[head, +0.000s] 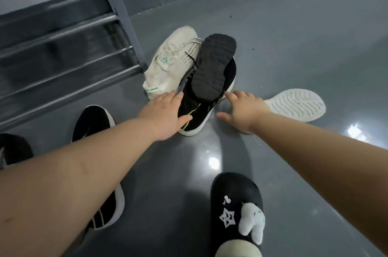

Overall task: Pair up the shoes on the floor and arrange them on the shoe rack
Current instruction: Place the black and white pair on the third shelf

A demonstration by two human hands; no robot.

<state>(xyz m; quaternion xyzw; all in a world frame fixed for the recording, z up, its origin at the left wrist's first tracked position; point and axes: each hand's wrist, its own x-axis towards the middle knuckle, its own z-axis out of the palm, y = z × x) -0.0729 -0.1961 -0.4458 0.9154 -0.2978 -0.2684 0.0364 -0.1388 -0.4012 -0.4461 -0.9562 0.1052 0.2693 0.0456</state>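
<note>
Two hands reach into the pile: your left hand lies flat with straight fingers on the black sneaker, gripping nothing; your right hand hovers just beside it, fingers spread, holding nothing. A dark upturned shoe covers that sneaker's front, the cream sneaker touching it; your left forearm hides much of its match; the rack is blurred and cut off.

At twelve o'clock we see a cream sneaker upright beside the grey shoe rack — against it a black sneaker, an overturned dark shoe atop; at two o'clock a white sole faces up; at nine, another black sneaker.
</note>
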